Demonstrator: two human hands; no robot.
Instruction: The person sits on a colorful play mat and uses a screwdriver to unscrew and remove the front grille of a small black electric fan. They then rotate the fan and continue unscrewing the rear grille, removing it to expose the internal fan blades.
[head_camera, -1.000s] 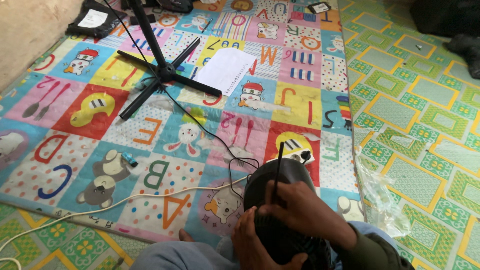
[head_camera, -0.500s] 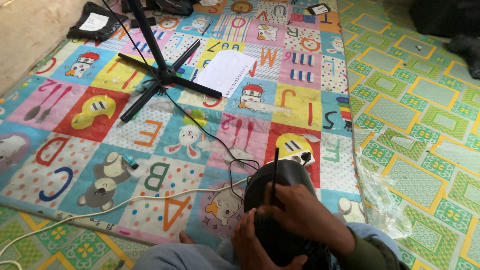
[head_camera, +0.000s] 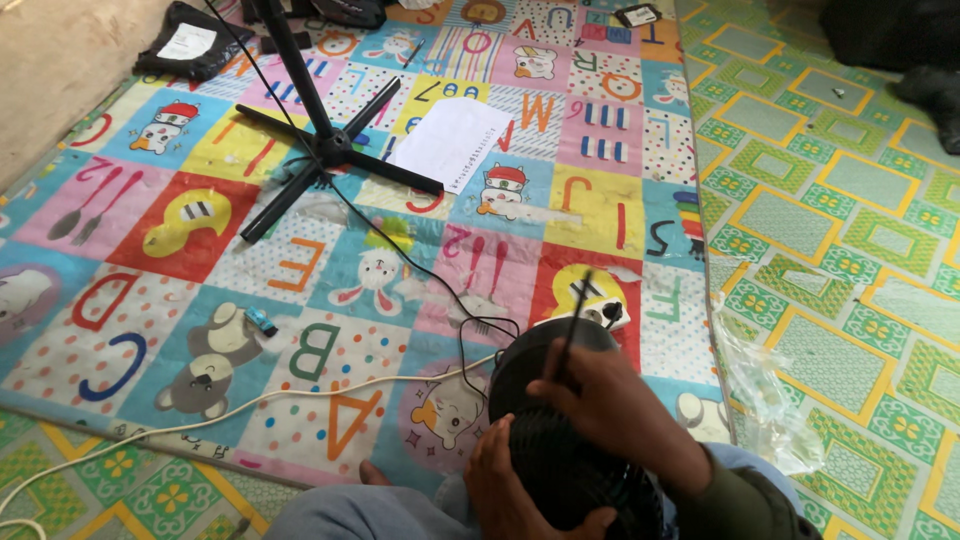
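Black fan (head_camera: 560, 440) sat in your lap, low in view, over alphabet mat (head_camera: 330, 290). Your left hand (head_camera: 505, 490) cupped its grille edge, fingers wrapped on. Your right hand (head_camera: 610, 405) lay across top, pinching thin black rod (head_camera: 573, 320). White cable (head_camera: 200, 425) ran left; tripod stand (head_camera: 320, 150) stood well apart.

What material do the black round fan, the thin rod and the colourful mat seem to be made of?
Black round fan: probably matte plastic, with a fine ribbed grille and a dull sheen.
Thin rod, held by the right hand: dark, straight and stiff, perhaps metal or plastic; too thin to tell.
Colourful mat: likely soft foam, with printed squares and a thick edge.
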